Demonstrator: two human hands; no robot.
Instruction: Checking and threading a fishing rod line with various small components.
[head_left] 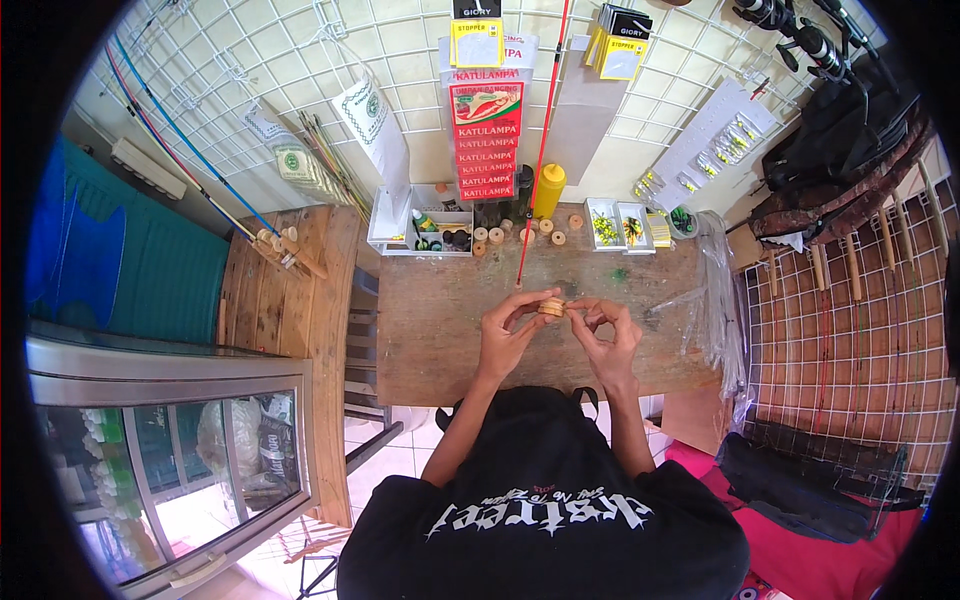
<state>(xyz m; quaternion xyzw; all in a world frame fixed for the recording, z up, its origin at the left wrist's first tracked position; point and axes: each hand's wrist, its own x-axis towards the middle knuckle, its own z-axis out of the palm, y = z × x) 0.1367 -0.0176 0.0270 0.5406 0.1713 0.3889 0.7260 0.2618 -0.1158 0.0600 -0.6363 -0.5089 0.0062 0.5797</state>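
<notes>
My left hand [505, 337] grips a small, pale wooden spool [551, 307] by its sides, above the worn wooden table [440, 355]. My right hand [610, 342] has thumb and forefinger closed at the spool's right side; what is between those fingertips is too small to make out. A thin red rod [545, 130] stands upright just behind my hands. Several more wooden spools [559, 238] lie near the back of the table, around a yellow squeeze bottle [548, 189].
White organizers [415, 245] with small items stand along the back, under a wire grid [230, 60] hung with packets. Plastic sleeves [715, 310] hang at the table's right. A wooden side table [250, 310] and glass case [180, 470] are on the left; racked rods [855, 270] are right.
</notes>
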